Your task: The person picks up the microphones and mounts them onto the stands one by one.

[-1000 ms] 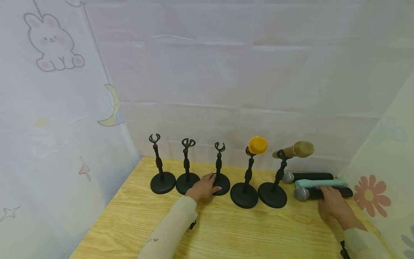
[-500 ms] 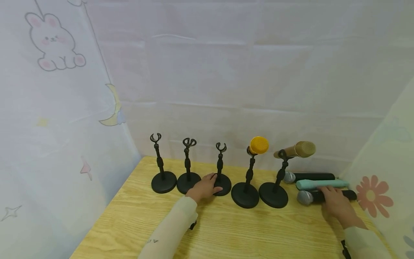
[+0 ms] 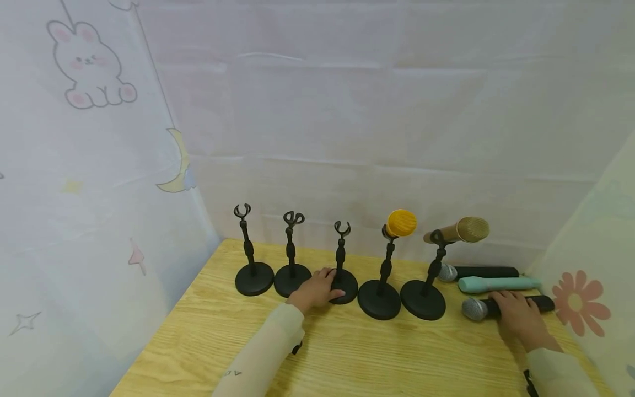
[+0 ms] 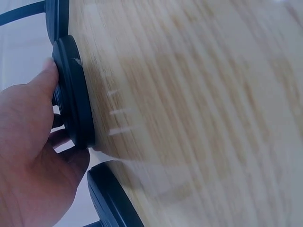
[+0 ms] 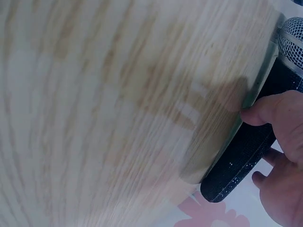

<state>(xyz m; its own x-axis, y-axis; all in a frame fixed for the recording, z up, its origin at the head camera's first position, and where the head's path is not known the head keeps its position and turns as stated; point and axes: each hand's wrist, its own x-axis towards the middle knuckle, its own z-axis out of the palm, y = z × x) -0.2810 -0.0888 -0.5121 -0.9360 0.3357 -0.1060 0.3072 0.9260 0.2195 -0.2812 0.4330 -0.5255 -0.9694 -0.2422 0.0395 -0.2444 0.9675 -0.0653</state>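
Note:
In the head view my left hand (image 3: pixel 313 292) holds the round base of the middle black microphone stand (image 3: pixel 348 284), whose top clip is vacant. The left wrist view shows thumb and fingers on opposite edges of that stand base (image 4: pixel 75 99). At the right, my right hand (image 3: pixel 522 321) grips the body of a black microphone (image 3: pixel 543 302) with a silver mesh head, lying sideways at the table. Up close, the thumb and fingers lie around the glittery black microphone (image 5: pixel 246 149). Behind it lie a mint-green microphone (image 3: pixel 496 284) and another black microphone (image 3: pixel 488 272).
Two stands with vacant clips, the far-left stand (image 3: pixel 253 278) and its neighbour (image 3: pixel 291 278), are to the left. A yellow microphone (image 3: pixel 402 223) and a gold microphone (image 3: pixel 458 230) sit in the two right-hand stands. Cloth walls border the wooden table (image 3: pixel 377 353).
My right hand has drawn the front black microphone slightly toward me and right, widening its gap from the mint-green one. My left hand stays on the middle stand's base. The view has shifted slightly.

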